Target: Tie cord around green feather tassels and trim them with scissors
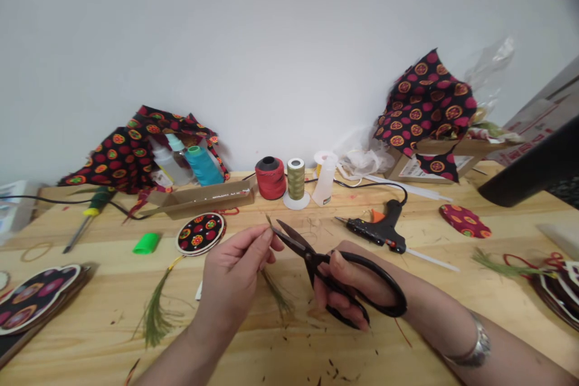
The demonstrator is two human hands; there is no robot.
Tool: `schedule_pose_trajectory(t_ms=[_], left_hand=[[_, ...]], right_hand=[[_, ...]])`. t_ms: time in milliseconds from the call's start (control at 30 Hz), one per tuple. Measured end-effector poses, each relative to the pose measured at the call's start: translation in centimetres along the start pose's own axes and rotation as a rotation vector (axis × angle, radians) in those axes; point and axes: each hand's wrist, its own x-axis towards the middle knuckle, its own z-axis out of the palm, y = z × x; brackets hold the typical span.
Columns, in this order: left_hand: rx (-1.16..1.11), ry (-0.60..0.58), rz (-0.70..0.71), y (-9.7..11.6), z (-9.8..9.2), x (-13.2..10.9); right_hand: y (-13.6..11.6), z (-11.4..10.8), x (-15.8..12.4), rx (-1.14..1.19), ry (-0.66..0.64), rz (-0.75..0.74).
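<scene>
Between the thumb and fingers of my left hand is pinched a green thread tassel, its loose strands hanging below the hand and a short tip poking out above. My right hand is closed around the black handles of a pair of scissors. The scissor blades are parted a little and point at the left fingertips, close to the tassel's top end. Left of my left hand lies a round fabric-covered piece with another green tassel tied to it.
A black hot glue gun lies right of centre, its cord running behind the red thread spool and olive thread spool. A screwdriver, a green plastic piece and a cardboard tray are at left. Patterned fabric drapes a box.
</scene>
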Motion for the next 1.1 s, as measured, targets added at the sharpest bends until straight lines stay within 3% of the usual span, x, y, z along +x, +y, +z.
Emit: schedule_pose_trajectory(t_ms=[633,867,1100], left_hand=[[0.181,0.033,0.085,0.1,-0.1,-0.2],[0.225,0.089,0.178,0.3,0.1,-0.3],[0.375,0.027,0.326,0.1,-0.3,-0.3]], right_hand=[[-1.3,1.3,-1.0,-0.128,0.201,0.06],[-0.9,0.7,-0.7,-0.082,0.092,0.078],[-1.4,0.8,-1.0,-0.094,0.141,0.078]])
